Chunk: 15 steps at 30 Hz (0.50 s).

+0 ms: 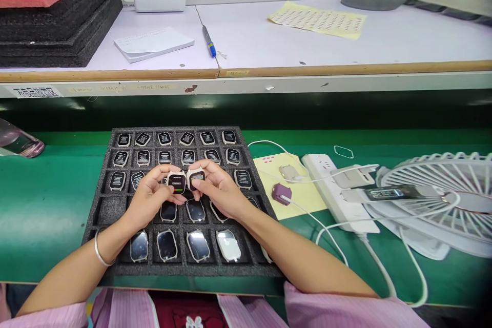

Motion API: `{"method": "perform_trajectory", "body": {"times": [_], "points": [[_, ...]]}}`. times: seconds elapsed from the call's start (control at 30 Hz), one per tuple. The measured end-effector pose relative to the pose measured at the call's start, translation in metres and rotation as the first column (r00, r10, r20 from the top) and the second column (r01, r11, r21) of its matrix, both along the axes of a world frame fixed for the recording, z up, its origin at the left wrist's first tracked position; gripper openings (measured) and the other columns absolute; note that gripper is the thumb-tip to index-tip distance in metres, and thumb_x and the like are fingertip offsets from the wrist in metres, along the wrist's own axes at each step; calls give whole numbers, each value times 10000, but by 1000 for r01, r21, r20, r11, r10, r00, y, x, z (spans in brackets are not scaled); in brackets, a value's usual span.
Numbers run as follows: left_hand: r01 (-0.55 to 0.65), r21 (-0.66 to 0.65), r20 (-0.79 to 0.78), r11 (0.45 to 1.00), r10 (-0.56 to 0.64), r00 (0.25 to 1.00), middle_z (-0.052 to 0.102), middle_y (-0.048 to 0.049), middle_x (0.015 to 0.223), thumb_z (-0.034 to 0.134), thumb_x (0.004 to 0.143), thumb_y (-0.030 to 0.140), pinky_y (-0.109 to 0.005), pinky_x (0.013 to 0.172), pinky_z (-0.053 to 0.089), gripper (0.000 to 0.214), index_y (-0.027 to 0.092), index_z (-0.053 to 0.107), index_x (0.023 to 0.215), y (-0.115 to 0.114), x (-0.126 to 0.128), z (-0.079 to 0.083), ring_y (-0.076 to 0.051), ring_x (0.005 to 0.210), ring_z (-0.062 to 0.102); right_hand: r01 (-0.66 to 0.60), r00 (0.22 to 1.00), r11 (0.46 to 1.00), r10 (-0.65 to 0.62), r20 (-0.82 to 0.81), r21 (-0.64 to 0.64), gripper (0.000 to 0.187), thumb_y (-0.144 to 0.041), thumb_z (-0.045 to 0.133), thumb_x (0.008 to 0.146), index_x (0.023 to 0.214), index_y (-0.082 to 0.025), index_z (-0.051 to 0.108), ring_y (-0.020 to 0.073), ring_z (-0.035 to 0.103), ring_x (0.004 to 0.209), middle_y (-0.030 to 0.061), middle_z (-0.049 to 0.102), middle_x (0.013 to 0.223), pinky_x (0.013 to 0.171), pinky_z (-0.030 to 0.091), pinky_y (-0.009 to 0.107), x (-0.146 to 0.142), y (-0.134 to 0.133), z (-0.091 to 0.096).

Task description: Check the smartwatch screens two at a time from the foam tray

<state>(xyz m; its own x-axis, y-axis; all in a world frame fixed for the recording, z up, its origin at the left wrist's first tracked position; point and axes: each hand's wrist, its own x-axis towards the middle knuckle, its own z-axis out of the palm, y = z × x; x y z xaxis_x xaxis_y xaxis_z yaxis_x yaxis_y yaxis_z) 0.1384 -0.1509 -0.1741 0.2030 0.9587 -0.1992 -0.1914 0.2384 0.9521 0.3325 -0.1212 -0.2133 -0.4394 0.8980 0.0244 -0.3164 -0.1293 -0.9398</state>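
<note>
On that green worktop (46, 200) I see a dark foam tray (180, 269); to the tray's right lie a yellow sheet (305, 197), white power strip (353, 212) and white fan (471, 204).

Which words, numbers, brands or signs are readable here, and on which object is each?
Nothing is clear enough to quote.
White sticker on shelf edge: black characters, too blurred.
Tape beside it: faint writing, too blurred.
Notepad: marks, too small.
Lit tray watches: white text, too small.
Left-hand watch, right-hand watch: screens too small.
Black display device: too blurred.
</note>
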Motion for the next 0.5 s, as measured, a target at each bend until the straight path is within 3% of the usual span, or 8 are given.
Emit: {"method": "perform_trajectory", "body": {"times": [0.23,0.5], "points": [[-4,22,9,1000,4,1000,723,-33,1005,725,807,216,-305,663,656,287,192,646,1082,0,0,-1,-176,653,767,-25,998,999,23,-66,-22,317,-255,797,822,1092,-234,631,109,602,639,-22,621,877,592,507,261,1,-1,6],[-46,22,-26,999,47,999,715,-47,1084,789,810,307,-268,613,653,313,182,631,1050,1,2,-4,-144,611,752,-20,1000,1000,20,-16,5,310,-372,757,894,1138,-234,625,118,618,627,-18,633,849,586,511,273,0,-1,3]]}}
